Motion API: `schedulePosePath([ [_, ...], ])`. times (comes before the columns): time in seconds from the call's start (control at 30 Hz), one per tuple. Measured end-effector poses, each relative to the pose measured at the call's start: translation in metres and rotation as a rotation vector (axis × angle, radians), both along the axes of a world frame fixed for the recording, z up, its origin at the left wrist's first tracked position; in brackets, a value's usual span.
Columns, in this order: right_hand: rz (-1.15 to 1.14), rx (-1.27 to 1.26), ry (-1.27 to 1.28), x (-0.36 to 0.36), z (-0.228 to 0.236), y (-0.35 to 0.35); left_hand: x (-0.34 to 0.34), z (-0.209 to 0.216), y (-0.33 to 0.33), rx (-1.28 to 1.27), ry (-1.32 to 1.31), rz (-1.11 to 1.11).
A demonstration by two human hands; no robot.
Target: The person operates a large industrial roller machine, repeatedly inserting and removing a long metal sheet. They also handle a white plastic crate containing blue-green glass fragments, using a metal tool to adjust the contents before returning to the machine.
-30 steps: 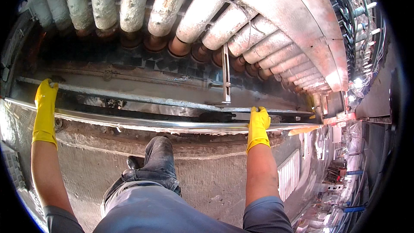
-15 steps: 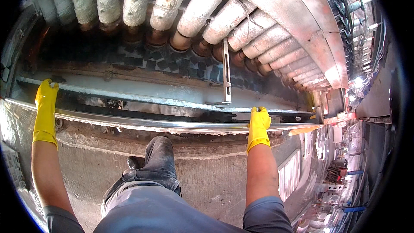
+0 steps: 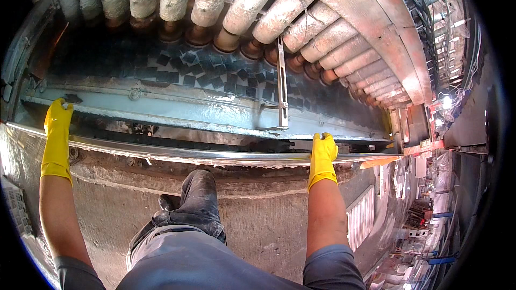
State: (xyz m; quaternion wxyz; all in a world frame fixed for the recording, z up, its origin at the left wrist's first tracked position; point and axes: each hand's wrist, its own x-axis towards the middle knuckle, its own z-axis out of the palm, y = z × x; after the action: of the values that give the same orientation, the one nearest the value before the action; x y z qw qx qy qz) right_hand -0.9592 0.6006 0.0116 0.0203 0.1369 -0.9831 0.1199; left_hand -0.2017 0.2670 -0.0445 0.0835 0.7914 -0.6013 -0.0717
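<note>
I wear yellow rubber gloves on both hands. My left hand (image 3: 57,129) reaches over a shiny metal rail (image 3: 215,155) at the far left, its fingers curled on the near edge of a long grey metal panel (image 3: 183,105). Farther right along that same edge, my right hand (image 3: 323,154) is closed, fingers bent over, its wrist above the rail. The fingertips' undersides are hidden. Beyond the panel lie several dark square pieces (image 3: 201,78) on a wet-looking bed. Between my hands, a slotted metal bracket (image 3: 282,83) stands down to the panel.
A curved row of pale, crusted cylinders (image 3: 209,0) hangs over the bed under a wide curved cover (image 3: 349,11). Cables (image 3: 430,0) run along the upper right. My leg (image 3: 199,196) stands against a rough concrete ledge (image 3: 258,182). A dark gap lies between panel and rail.
The row of cylinders has shifted slightly. More dark square pieces now show, and the panel looks brighter and wetter. Both my hands have stayed in place.
</note>
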Motion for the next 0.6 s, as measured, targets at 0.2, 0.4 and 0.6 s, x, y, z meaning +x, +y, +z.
schedulePosePath([
  [0.2, 0.024, 0.039, 0.006, -0.005, -0.007, 0.018, 0.011, -0.008, 0.011, -0.017, 0.010, -0.021],
  [0.4, 0.038, 0.058, -0.007, 0.001, -0.006, 0.026, 0.024, -0.012, 0.021, -0.033, 0.007, -0.019],
  [0.6, 0.000, 0.024, -0.040, 0.012, 0.001, 0.043, 0.024, -0.014, 0.037, -0.018, -0.004, -0.020],
])
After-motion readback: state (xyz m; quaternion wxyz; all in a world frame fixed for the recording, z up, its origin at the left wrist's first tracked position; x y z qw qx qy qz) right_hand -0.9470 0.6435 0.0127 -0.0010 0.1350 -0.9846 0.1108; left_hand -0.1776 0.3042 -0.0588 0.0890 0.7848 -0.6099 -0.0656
